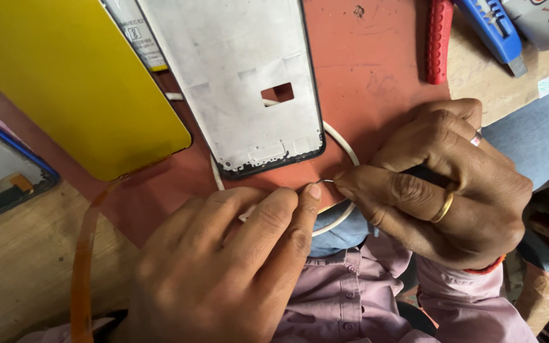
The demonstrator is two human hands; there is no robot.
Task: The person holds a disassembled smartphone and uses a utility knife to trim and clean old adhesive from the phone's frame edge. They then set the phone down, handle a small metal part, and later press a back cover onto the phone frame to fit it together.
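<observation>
- Pinching a thin wire (326, 181), the right hand (443, 181) closes thumb and forefinger on one end of it; two rings show on this hand, and a red band at the wrist.
- Left hand (236, 254): it lies palm down, fingers curled, and its forefinger tip meets the wire's other end; whether it grips the wire or only presses on it cannot be told.
- Wire: short, thin and grey, it spans the small gap between the two hands, just above the near edge of the red mat (363, 70).
- White cable (347, 149): it curves in a loop under both hands and runs up beneath the phone frame (236, 76).
- Phone frame: grey and black-rimmed, with a small rectangular cut-out, it lies flat on the mat just beyond the hands.
- Yellow cover (71, 82): it lies to the left of the frame, partly on the mat.
- Amber tape strip (84, 267): it trails from the mat's left edge toward the viewer, across the wooden bench (14, 267).
- Blue-edged phone part (4, 174): it lies at the far left, on the bench.
- Red handle (438, 41) and blue knife (494, 28): they lie at the upper right, well apart from the hands.
</observation>
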